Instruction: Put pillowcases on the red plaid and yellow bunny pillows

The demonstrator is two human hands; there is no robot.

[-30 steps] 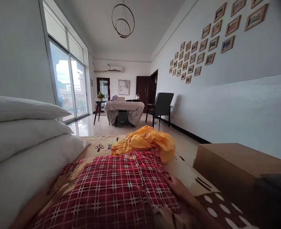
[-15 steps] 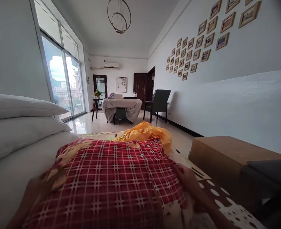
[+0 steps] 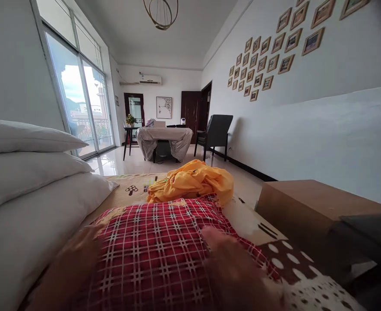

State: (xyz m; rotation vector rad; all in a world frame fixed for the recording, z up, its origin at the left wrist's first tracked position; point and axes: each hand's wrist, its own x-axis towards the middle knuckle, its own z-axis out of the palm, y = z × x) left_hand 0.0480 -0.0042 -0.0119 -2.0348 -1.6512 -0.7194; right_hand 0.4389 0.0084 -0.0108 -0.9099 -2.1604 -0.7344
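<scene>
A red plaid cloth [image 3: 158,250] with white lines and tan patches lies spread in front of me, its surface gently bulging. My left hand [image 3: 77,259] is at its left side, blurred, fingers pointing forward along the edge. Over the right part of the cloth is my right hand [image 3: 232,263], also smeared by motion. Whether either hand grips the fabric cannot be made out. Just beyond the far edge of the plaid sits a crumpled orange-yellow cloth [image 3: 190,179].
White pillows [image 3: 25,172] are stacked at the left. Underneath everything is a beige and brown patterned bedsheet [image 3: 112,194]. A cardboard box [image 3: 300,203] stands close on the right. Farther off are a covered table [image 3: 164,134] and a dark chair [image 3: 218,131].
Both hands have moved inward over the plaid cloth, the right one leaving its right edge. The cloth's far edge sits lower and narrower, showing more bedsheet. The view has tilted down slightly.
</scene>
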